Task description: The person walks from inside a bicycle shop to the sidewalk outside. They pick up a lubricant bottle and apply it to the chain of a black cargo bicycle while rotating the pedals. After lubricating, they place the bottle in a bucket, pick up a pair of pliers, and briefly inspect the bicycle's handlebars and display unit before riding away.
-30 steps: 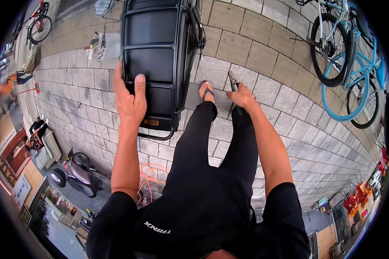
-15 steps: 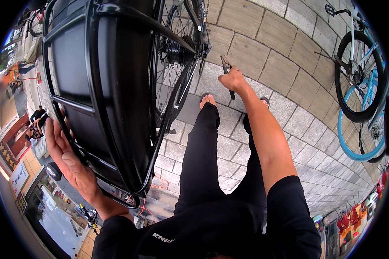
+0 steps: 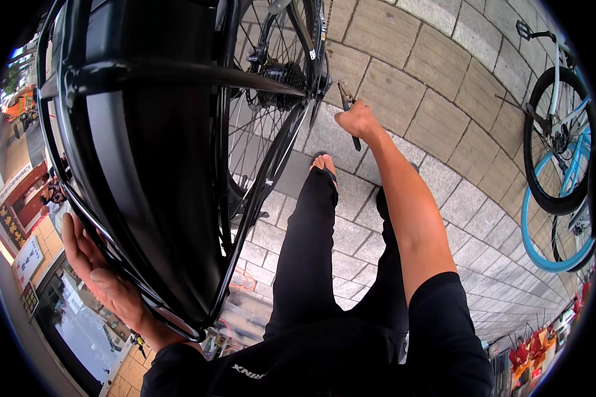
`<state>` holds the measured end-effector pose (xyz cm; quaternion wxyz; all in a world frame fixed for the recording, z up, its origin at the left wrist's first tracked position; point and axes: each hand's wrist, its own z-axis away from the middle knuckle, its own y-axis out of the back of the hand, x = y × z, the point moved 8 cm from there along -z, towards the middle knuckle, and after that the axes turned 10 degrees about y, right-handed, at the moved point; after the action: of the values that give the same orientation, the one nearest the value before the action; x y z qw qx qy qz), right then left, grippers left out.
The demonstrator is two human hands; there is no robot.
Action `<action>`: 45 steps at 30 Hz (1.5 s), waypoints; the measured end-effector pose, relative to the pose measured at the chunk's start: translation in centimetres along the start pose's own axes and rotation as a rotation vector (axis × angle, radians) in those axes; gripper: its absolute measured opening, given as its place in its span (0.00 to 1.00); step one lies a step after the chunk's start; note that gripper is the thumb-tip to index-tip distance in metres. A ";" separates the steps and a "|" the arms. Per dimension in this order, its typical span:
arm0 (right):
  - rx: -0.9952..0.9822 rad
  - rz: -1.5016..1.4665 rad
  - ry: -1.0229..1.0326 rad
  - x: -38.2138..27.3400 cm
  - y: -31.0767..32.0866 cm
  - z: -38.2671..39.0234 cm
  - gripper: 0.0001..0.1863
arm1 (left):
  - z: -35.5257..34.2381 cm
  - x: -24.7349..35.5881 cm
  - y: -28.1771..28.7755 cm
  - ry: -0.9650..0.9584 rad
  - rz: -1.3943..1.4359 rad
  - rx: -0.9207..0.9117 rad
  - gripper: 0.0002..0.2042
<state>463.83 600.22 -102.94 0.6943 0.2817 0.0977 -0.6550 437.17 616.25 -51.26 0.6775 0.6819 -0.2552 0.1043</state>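
Note:
A black box in a black tubular rack [image 3: 146, 185] fills the left of the view, beside a bicycle's spoked wheel [image 3: 255, 139] with a dark hub and sprockets [image 3: 278, 86]. My left hand [image 3: 106, 271] rests against the rack's lower left side, fingers stretched out along the rail. My right hand [image 3: 359, 120] is closed round long pliers [image 3: 346, 99] with dark handles, held over the pavement a little right of the hub. The jaws point away from me and appear apart from the wheel. My feet in flip-flops [image 3: 323, 165] stand below.
A white and light-blue bicycle [image 3: 563, 152] is at the right on paving [image 3: 437, 79]. At the left rim are shopfronts [image 3: 26, 218] and a partly hidden person [image 3: 54, 193]. Orange hose or cable [image 3: 242, 278] lies behind my legs. Red leaf-like decorations [image 3: 530, 344] show at lower right.
The rack and wheel have swung much larger and closer on my left, with my left hand moving lower and leftward. My right hand with the pliers has risen toward the hub.

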 end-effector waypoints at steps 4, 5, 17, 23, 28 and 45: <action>-0.004 0.017 0.019 -0.4 0.5 -0.4 0.43 | -0.1 0.4 0.0 0.001 -0.040 -0.029 0.48; 0.008 0.026 0.010 -0.5 0.5 -0.5 0.42 | 0.0 0.4 -0.2 0.001 -0.062 -0.047 0.48; 0.059 0.101 0.121 -1.3 1.6 0.6 0.29 | 0.3 -0.2 0.2 0.016 0.089 -0.002 0.49; 0.284 -0.214 0.090 1.9 1.3 0.0 0.29 | 0.0 0.3 -0.3 -0.046 0.068 -0.050 0.47; 0.185 -0.076 -0.010 7.3 -0.5 6.3 0.22 | -0.8 0.7 -0.7 -0.152 0.136 -0.178 0.44; 0.077 -0.664 0.099 -1.4 1.8 40.4 0.18 | 4.6 5.6 6.6 -0.171 0.464 -0.040 0.22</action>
<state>455.92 580.45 -68.57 0.4261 0.2921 0.1929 -0.8342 437.77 610.92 -43.07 0.6248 0.5976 -0.4636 0.1939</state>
